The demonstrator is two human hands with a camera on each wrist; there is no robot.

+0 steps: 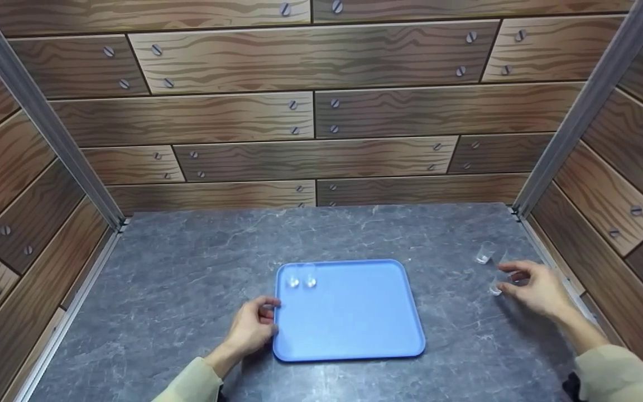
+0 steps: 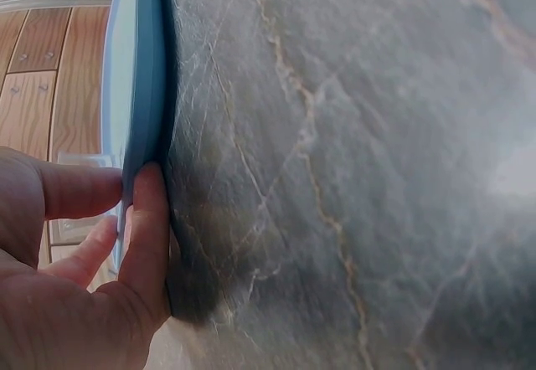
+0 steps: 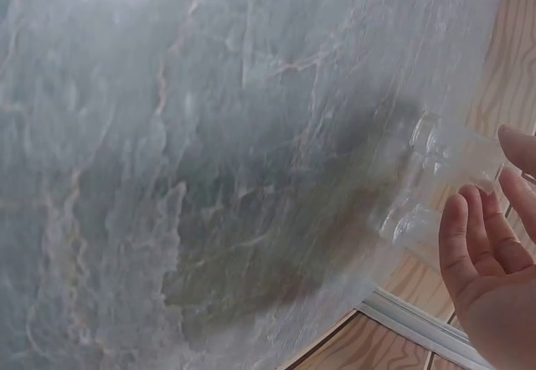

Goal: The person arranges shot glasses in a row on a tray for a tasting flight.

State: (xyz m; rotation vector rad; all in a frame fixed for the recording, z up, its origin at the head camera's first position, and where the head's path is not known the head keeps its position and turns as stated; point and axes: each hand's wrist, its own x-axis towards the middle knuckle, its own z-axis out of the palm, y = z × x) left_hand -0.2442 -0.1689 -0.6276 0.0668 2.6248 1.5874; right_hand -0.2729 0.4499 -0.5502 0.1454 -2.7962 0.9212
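Your right hand (image 1: 539, 287) is at a small clear plastic cup (image 1: 495, 288); clamped, you can't tell; blue rectangular tray (image 1: 349, 318) lies leftward; your left hand (image 1: 250, 328) pinches its edge

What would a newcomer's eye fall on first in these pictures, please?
Probably the bright blue rectangular tray on the grey marbled table, with two small transparent cups near its far left corner. Next come the left hand pinching the tray's left rim and the right hand at more transparent cups on the right.
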